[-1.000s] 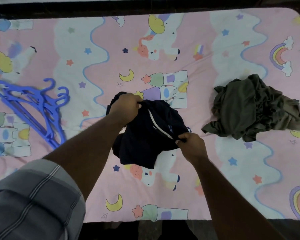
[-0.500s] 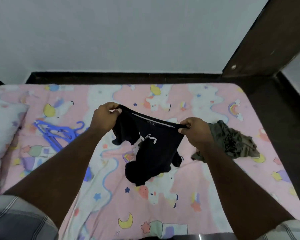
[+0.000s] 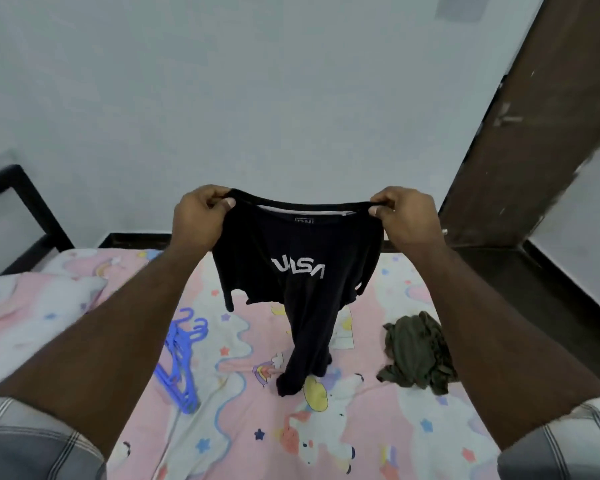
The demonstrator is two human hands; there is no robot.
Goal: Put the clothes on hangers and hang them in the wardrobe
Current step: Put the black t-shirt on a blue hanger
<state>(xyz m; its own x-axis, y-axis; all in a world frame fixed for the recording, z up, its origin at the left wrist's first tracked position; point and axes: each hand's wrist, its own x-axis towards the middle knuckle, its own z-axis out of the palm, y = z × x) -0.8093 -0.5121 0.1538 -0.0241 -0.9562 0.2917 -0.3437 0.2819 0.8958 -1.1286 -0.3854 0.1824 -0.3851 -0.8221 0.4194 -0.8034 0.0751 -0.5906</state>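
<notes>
While both hands hold it up, the dark navy cotton T-shirt with white lettering [image 3: 302, 271] hangs in the air above the bed, neckline stretched wide between them. Left hand [image 3: 200, 214] pinches the left side of the collar, thumb and fingers clamped on the fabric; right hand [image 3: 404, 216] pinches the right side the same way. Shirt body drapes down twisted and bunched, one sleeve dangling loose, and the hem looks to touch or nearly touch the pink cartoon-print bedsheet [image 3: 243, 438]; cannot tell which.

Progress judged from layout: early. No garment is on a hanger yet. The bundle of blue plastic hangers [image 3: 181, 362] lies on the sheet, below and left of the shirt, untouched, well apart from both hands. The crumpled olive-green cloth garment [image 3: 418, 355] sits in a heap on the sheet to the right, not yet handled. No wardrobe is clearly in view; the dark brown wooden panel [image 3: 520, 140] at right may be a door or furniture, unclear.

Left to do: untwist the shirt, take one hanger, thread it through the neck, hang it, then repeat for the olive piece.
</notes>
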